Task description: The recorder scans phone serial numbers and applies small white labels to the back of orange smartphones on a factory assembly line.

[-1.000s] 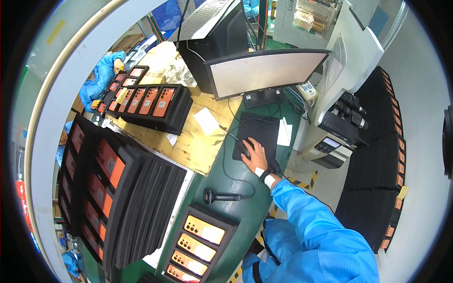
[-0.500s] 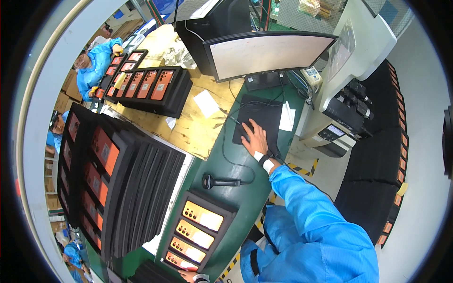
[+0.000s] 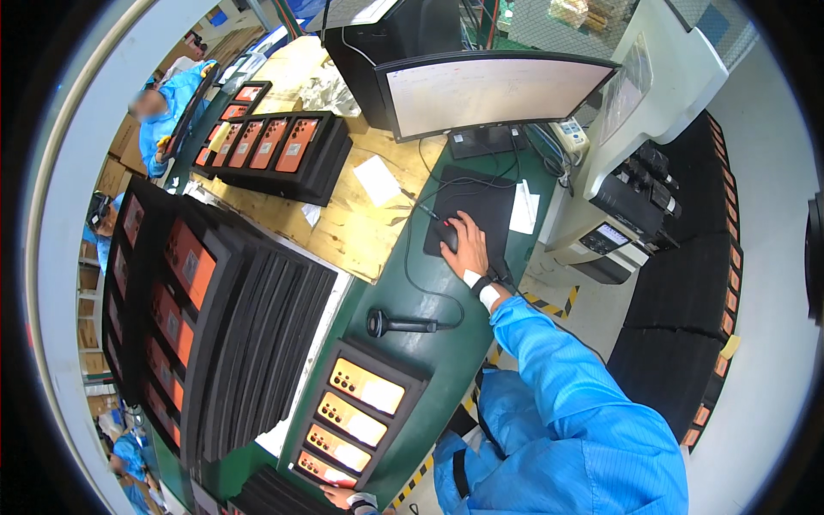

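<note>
The computer mouse sits on the black pad on the green table, cupped under our right hand, while our left hand, fingers flat, touches the foam tray; next comes a steady click, we judge.

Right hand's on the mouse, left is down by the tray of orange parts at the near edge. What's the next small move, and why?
Probably reach the right hand from the mouse to the handheld scanner lying free on the green bench. The left hand already touches the near tray, whose orange parts lie face up, so scanning looks ready to begin.
</note>
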`<state>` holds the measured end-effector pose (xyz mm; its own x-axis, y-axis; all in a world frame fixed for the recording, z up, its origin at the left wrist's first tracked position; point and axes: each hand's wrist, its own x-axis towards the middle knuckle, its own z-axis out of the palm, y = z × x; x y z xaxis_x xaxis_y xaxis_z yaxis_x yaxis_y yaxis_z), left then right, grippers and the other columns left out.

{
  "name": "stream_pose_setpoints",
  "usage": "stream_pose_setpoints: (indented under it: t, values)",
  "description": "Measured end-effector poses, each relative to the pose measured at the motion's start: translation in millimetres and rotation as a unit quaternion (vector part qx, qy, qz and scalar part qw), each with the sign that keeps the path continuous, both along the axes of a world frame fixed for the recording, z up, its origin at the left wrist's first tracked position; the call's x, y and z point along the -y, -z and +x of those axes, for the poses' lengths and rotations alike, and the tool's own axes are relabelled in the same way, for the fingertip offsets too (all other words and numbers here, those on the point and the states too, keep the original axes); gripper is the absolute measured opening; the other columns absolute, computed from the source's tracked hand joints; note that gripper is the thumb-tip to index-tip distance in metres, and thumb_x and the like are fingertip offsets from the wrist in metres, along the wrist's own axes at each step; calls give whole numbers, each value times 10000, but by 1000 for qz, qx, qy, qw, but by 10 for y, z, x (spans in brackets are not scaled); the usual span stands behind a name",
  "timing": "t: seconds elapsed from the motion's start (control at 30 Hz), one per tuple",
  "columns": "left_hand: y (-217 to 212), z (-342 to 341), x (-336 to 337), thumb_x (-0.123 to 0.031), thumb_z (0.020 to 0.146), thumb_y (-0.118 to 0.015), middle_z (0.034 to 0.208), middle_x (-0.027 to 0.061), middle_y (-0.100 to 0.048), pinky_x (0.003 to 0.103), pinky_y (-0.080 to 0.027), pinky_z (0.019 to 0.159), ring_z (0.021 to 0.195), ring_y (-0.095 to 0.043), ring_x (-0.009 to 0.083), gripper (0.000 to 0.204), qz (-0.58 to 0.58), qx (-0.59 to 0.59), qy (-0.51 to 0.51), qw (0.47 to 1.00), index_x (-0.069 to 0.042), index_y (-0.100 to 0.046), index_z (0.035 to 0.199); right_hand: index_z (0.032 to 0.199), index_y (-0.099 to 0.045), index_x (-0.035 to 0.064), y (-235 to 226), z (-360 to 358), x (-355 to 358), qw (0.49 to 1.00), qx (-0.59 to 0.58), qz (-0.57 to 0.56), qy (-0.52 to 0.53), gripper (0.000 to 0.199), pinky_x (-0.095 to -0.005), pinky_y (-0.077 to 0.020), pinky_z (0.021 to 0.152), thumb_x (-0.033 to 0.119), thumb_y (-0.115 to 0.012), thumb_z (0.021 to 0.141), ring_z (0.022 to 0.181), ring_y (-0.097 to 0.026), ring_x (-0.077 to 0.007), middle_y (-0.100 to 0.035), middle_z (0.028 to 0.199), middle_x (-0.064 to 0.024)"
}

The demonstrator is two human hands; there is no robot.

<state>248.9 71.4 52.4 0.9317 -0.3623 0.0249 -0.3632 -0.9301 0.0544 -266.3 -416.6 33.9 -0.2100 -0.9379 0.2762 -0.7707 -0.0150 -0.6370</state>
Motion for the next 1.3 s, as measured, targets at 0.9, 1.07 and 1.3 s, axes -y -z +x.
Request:
stream_pose_setpoints:
  t: [0.9,1.07,1.3]
  values:
    - [106,83,-63,-167,1044,-451,1328,251,-587,456,-583,862,1086,-659,418,460,140,120,68,980,-53,-412,1489,1326,-647,203,11,6,-11,999,-36,-28,-23,481,-460,-390,1040,196,-689,847,1286,-478,-353,-485,1447,-147]
    - [-29,-13,19,-260,1038,-503,1312,236,-616,423,-544,962,1139,-647,382,522,42,-36,-23,998,-46,-399,1503,1332,-645,206,8,10,-10,999,-35,26,-16,483,-464,-388,1044,198,-688,851,1286,-475,-358,-480,1446,-146]
    - [-76,-31,34,-316,1022,-531,1260,261,-632,452,-562,912,1087,-662,411,564,22,-17,0,1000,-32,-407,1493,1337,-644,207,21,10,-17,999,-33,-13,-26,487,-460,-386,1044,200,-688,852,1290,-471,-350,-478,1447,-143]
